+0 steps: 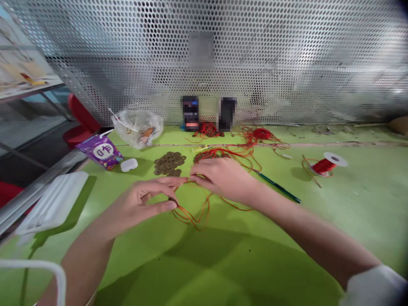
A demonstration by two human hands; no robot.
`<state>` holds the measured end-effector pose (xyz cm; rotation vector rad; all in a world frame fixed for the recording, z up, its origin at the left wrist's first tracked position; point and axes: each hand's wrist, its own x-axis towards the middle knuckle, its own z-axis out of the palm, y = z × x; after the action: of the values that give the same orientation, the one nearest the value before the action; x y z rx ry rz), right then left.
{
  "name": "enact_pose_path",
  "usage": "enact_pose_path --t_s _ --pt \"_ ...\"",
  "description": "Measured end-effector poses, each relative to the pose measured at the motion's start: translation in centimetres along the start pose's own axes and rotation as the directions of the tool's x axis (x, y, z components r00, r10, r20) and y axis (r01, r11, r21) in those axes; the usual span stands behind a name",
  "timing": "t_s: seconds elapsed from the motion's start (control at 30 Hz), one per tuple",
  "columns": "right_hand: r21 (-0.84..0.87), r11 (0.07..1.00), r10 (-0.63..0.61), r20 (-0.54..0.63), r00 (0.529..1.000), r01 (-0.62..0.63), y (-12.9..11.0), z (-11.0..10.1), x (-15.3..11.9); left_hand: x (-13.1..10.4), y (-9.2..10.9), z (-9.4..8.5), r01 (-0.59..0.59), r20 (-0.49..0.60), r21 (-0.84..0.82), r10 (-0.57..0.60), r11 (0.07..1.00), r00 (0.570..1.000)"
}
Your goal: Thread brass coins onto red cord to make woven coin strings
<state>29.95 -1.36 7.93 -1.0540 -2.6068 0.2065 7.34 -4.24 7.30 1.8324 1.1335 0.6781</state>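
Observation:
My left hand holds a dark round coin near the thumb tip, its index finger stretched toward my other hand. Thin orange-red cord hangs in loops from the coin over the green table. My right hand pinches part of this cord, its fingertips close to the left index fingertip. Just beyond lies a heap of brown holed coins. A second pile of coins tied with red cord is partly hidden behind my right hand.
A green pen and a spool of red cord lie to the right. At left are a purple packet, a white case, a plastic bag and a white slatted object. Two phones stand against the perforated metal panel.

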Motion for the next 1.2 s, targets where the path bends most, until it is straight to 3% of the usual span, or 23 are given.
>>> enact_pose_path --t_s 0.13,0.3,0.4,0.53,0.7,1.2 --pt "-0.053 0.997 -0.054 0.037 0.998 0.056 -1.5 1.1 2.9 0.2 -0.6 0.0 0.054 -0.124 -0.015 -0.055 0.998 0.991" --pt "0.059 0.998 0.009 -0.034 0.999 -0.007 0.0 4.0 4.8 -0.4 -0.9 -1.6 0.121 -0.36 0.001 -0.113 0.993 0.926" --pt "0.095 0.995 0.012 0.059 0.998 -0.018 0.9 6.2 6.0 -0.9 -0.7 -2.2 0.092 -0.44 -0.02 -0.091 0.996 0.894" --pt "0.094 0.995 -0.006 0.171 0.985 -0.01 0.9 8.0 7.5 -1.0 -0.7 -2.3 0.043 -0.453 -0.032 -0.053 0.999 0.89" --pt "0.115 0.993 -0.031 0.223 0.974 0.005 0.7 8.3 8.4 -1.0 -0.9 -2.2 0.016 -0.423 -0.034 -0.029 0.999 0.906" --pt "0.246 0.969 -0.064 0.154 0.986 0.025 1.5 9.5 8.0 -0.5 -0.1 -1.1 -0.044 -0.359 -0.076 0.014 0.996 0.933"
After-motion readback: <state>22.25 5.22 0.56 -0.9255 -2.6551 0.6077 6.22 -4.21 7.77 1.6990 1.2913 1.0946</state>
